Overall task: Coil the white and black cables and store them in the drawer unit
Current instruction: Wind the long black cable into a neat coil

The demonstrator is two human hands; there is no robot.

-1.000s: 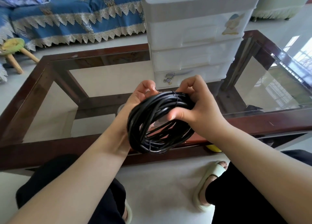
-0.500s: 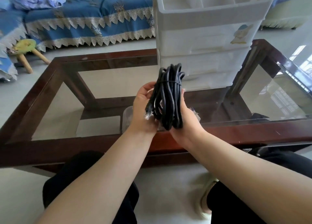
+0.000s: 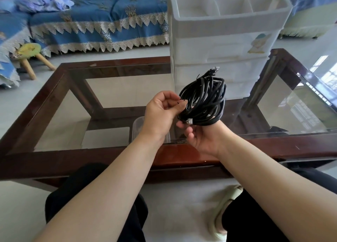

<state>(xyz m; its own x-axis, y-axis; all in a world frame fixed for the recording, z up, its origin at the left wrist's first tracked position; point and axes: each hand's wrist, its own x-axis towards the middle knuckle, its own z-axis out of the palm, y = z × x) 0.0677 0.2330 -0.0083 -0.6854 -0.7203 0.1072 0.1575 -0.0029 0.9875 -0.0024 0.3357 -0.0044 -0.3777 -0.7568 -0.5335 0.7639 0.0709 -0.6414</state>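
Right hand (image 3: 202, 137), ours, is sitting palm-up under the coiled black cable (image 3: 204, 103), fingers curled around the bottom of the bundle where a clear plug (image 3: 189, 121) is poking out. We are holding the coil upright over the near edge of the glass-topped coffee table (image 3: 63, 161), just in front of the white plastic drawer unit (image 3: 215, 50). Our left hand (image 3: 162, 110) is pinching a thin black twist tie (image 3: 182, 100) between thumb and fingertips at the coil's left side, the other fingers folded in. A second plug (image 3: 215, 69) is sticking up at the top of the bundle. We are seeing the drawer unit standing on the far part of the table, its drawers pushed in, open divided tray on top. A clear plastic container (image 3: 136, 126) is resting on the glass behind our left wrist, partly hidden. We are not seeing any white cable. Blue sofa cover with lace trim (image 3: 100, 28) and a small wooden stool (image 3: 31, 55) are sitting beyond the table.
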